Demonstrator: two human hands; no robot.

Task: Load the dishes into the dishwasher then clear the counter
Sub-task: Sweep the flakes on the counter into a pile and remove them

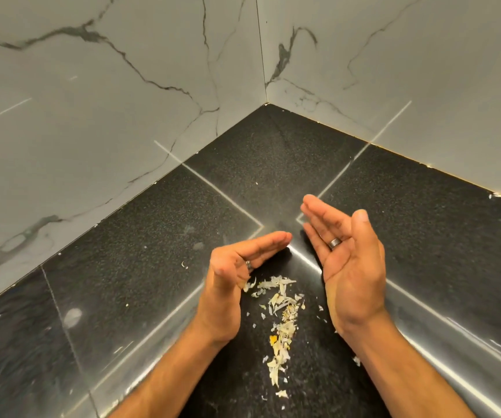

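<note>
glossy speckled black stone counter [140, 267] — polished veined marble walls [92, 116].

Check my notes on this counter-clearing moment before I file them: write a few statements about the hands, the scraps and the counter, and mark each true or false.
1. Pale food scraps lie in a strip on the black counter between the two hands. True.
2. The left hand grips a sponge. False: it holds nothing; it stands on edge, cupped, beside the scraps.
3. The right hand is open, palm turned inward. True.
4. Only the right hand wears a ring. False: a ring shows on each hand.
5. The walls behind the counter are veined marble. True.
6. A plate stands in the corner. False: no dish shows there.
</note>
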